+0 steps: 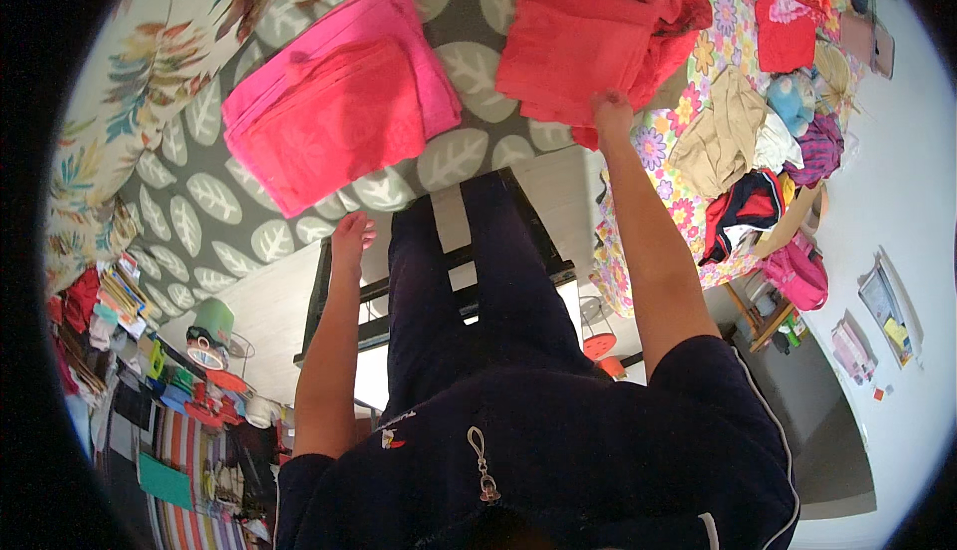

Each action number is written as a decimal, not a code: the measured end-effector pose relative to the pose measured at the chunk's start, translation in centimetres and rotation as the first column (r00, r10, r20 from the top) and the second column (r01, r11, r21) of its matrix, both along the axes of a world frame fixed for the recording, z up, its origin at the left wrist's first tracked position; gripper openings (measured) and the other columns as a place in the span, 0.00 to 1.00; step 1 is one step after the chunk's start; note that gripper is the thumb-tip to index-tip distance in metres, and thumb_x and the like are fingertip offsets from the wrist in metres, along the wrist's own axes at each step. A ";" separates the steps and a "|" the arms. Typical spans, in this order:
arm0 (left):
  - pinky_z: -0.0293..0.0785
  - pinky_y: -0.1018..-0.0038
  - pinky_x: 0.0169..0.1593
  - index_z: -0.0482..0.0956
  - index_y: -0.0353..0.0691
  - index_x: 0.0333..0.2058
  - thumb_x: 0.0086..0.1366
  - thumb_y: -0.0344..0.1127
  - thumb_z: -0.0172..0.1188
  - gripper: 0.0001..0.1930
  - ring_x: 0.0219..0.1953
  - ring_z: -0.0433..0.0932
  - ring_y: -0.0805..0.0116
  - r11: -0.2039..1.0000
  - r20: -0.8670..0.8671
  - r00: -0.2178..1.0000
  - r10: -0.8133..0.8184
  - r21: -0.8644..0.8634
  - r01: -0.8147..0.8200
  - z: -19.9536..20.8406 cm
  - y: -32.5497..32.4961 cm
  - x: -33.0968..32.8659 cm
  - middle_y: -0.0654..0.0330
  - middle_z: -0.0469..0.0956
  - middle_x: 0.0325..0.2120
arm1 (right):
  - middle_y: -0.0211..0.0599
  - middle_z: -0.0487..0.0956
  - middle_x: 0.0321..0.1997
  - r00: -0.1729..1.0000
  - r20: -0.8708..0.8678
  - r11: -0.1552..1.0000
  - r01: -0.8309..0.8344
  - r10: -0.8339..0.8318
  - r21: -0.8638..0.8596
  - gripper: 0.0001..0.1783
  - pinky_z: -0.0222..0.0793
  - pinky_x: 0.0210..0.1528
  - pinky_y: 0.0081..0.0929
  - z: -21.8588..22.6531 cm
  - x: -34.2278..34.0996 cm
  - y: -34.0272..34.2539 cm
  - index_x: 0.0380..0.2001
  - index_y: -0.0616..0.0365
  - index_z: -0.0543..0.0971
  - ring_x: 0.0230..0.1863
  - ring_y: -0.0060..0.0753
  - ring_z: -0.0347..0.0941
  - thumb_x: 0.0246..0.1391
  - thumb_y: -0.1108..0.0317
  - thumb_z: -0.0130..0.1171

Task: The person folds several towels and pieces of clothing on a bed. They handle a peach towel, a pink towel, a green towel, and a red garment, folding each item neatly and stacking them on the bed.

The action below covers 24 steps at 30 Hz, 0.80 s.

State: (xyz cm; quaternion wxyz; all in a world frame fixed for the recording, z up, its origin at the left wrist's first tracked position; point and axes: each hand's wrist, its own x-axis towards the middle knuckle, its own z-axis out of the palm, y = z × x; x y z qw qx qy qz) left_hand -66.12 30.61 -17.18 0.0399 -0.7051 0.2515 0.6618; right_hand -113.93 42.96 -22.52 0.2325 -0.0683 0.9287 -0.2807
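Looking down through the head camera, I see my right hand (610, 111) at upper centre of the frame, fingers closed on the lower edge of a red towel (588, 46) that lies bunched at the top of the frame. My left hand (351, 236) sits left of centre, open and holding nothing, just below a folded pink towel stack (339, 111) on the grey leaf-patterned bedcover (219, 211).

Handling assessment, red towel:
- Soft and limp, judging by its creases; it will sag wherever unsupported.
- Probably light, not fragile, not slippery.
- Best hold: pinch two corners or one straight hem, one hand at each end, so it hangs flat.

A heap of mixed clothes (758, 151) lies on a flowered sheet (658, 151) at upper right, near the red towel.
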 end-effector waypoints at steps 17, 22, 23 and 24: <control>0.68 0.80 0.33 0.72 0.39 0.39 0.60 0.39 0.51 0.12 0.28 0.72 0.76 0.970 -0.341 0.914 -0.221 0.019 0.242 1.3 4.6 -21.3 0.62 0.75 0.29 | 0.37 0.71 0.47 0.338 -0.149 0.338 -0.615 0.929 0.712 0.29 0.57 0.50 0.49 6.1 -10.7 -13.8 0.45 0.52 0.69 0.49 0.38 0.67 0.41 0.48 0.56; 0.67 0.81 0.30 0.72 0.38 0.33 0.58 0.37 0.52 0.08 0.26 0.71 0.76 0.990 -0.267 0.956 -0.120 0.035 0.134 1.3 3.8 -19.2 0.64 0.73 0.25 | 0.46 0.74 0.39 0.264 0.068 0.171 -0.780 0.962 0.602 0.22 0.69 0.39 0.42 10.9 -9.4 -14.8 0.41 0.54 0.70 0.40 0.48 0.73 0.45 0.54 0.53; 0.68 0.81 0.30 0.72 0.38 0.33 0.58 0.37 0.52 0.09 0.26 0.71 0.76 0.990 -0.246 0.962 -0.119 0.039 0.133 1.8 3.3 -18.8 0.64 0.73 0.25 | 0.47 0.73 0.38 0.269 0.054 0.183 -0.775 0.962 0.604 0.20 0.70 0.37 0.42 12.4 -8.0 -14.5 0.40 0.55 0.70 0.38 0.48 0.73 0.46 0.55 0.52; 0.68 0.80 0.30 0.72 0.38 0.33 0.58 0.37 0.52 0.09 0.26 0.71 0.76 0.990 -0.232 0.965 -0.121 0.046 0.135 2.2 2.9 -18.4 0.64 0.73 0.25 | 0.47 0.73 0.37 0.278 0.041 0.196 -0.766 0.960 0.613 0.18 0.70 0.36 0.42 13.9 -6.4 -14.0 0.40 0.55 0.71 0.37 0.48 0.73 0.47 0.57 0.51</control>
